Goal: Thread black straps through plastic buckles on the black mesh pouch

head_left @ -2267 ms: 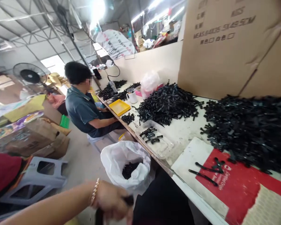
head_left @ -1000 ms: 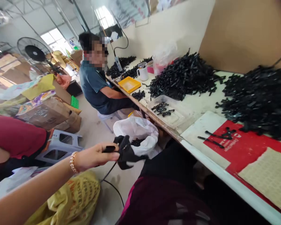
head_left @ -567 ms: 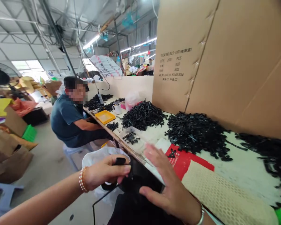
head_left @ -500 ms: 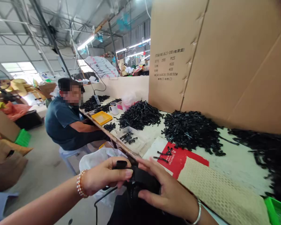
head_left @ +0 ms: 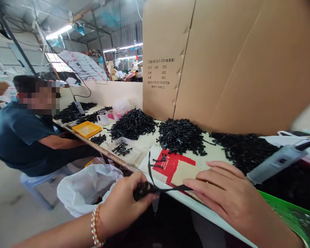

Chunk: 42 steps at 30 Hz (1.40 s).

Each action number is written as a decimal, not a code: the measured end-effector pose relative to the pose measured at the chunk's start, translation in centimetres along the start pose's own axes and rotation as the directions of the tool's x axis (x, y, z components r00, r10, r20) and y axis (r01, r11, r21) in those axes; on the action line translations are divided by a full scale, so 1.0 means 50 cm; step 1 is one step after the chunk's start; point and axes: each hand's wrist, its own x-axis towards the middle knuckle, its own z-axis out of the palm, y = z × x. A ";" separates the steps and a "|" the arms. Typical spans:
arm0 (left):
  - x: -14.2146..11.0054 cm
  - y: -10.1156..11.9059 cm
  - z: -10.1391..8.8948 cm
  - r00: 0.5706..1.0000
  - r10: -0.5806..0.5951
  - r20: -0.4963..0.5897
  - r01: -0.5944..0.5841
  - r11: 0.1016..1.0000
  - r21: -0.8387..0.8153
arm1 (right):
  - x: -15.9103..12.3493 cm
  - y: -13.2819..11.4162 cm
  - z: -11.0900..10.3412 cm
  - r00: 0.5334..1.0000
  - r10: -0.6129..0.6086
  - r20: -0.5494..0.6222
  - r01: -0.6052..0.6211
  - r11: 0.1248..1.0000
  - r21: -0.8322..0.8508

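My left hand (head_left: 124,206) is closed around a bunched black strap piece (head_left: 142,190) just in front of the table edge. A thin black strap (head_left: 170,189) runs from that bunch to the fingertips of my right hand (head_left: 229,198), which pinch its other end with the fingers held long and close together. A loop of the strap (head_left: 149,166) rises over the red mat (head_left: 170,162). A bead bracelet sits on my left wrist.
Piles of black plastic parts (head_left: 181,136) cover the table (head_left: 147,141) before a tall cardboard box (head_left: 222,62). A clear tray (head_left: 124,150), yellow tray (head_left: 86,129), white mug (head_left: 102,117), green tray (head_left: 286,213) and grey tool (head_left: 276,160) stand around. A co-worker (head_left: 20,137) sits left, beside a white bag (head_left: 88,186).
My left hand lifted a black bundle from the floor side up to the table edge. My right hand came in and took the strap, which is now drawn out between both hands. The view turned right.
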 end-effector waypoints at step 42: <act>0.075 0.005 0.264 0.651 0.415 0.636 -0.453 0.884 -0.113 | -0.365 -0.134 -0.041 0.746 0.645 0.165 -0.658 0.753 0.030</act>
